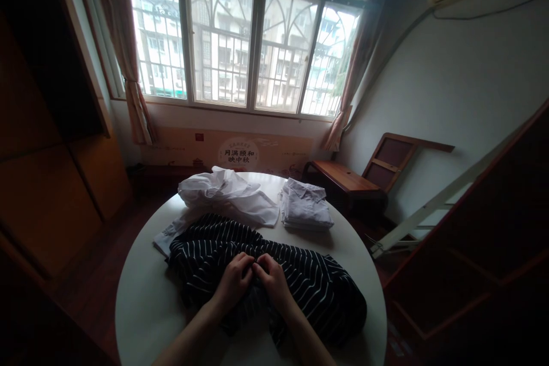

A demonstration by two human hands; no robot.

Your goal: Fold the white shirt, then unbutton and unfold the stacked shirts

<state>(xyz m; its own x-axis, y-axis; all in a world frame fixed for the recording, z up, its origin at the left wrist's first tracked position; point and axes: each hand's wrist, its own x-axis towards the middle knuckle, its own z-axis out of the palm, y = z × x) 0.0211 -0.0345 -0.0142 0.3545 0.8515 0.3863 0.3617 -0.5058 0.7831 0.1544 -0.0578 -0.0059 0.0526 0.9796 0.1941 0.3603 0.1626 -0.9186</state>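
Observation:
A black garment with thin white stripes [317,274], apparently a shirt, lies spread and rumpled across the round white table [141,291]. My left hand [238,275] and my right hand [270,274] meet at its middle, near the upper opening. The fingers of both are closed in a pinch on the dark cloth, with the fingertips almost touching. What exactly sits between the fingertips, such as a button or an edge, is too small to make out. Below the hands the garment's front hangs apart in two flaps.
Behind the striped garment lies a crumpled white garment [227,194]. To its right stands a stack of folded white shirts [304,206]. A wooden bench [347,176] and a white ladder [412,220] are beyond the table's right side; windows [223,51] are at the back.

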